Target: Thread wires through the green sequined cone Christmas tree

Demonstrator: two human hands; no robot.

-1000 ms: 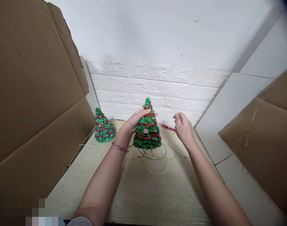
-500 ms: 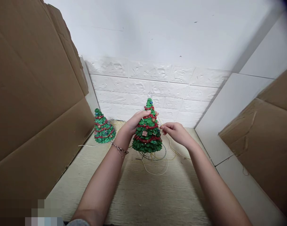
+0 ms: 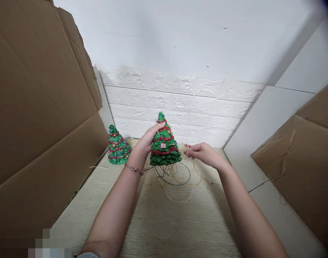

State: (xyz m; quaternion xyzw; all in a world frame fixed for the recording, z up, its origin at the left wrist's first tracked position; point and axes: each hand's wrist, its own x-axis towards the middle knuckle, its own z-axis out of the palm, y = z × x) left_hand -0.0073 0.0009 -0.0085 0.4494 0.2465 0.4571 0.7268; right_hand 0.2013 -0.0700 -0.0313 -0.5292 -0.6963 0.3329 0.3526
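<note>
A green model Christmas tree [image 3: 165,145] with red garlands, small baubles and a pink gift is gripped from the left by my left hand [image 3: 150,138]. The thumb lies across its upper front, and the other fingers are hidden behind it. The tree is raised over the table, with a clear piece at its tip. To the right of its base, my right hand [image 3: 201,153] is pinched; what it holds, if anything, is too small to name. A tangle of thin wires [image 3: 177,179] lies under the tree, and a small red item [image 3: 188,145] shows behind my right fingers.
A second glittery green Christmas tree [image 3: 117,147] stands on the left of the wooden table [image 3: 158,218]. Cardboard [image 3: 45,107] rises on the left, and more cardboard [image 3: 295,150] leans on the right. A white brick-patterned wall [image 3: 177,98] closes the back.
The held tree has shifted left and slightly up with my left hand. My right hand has moved a little down and away from the tree, staying pinched. The red item has come into view.
</note>
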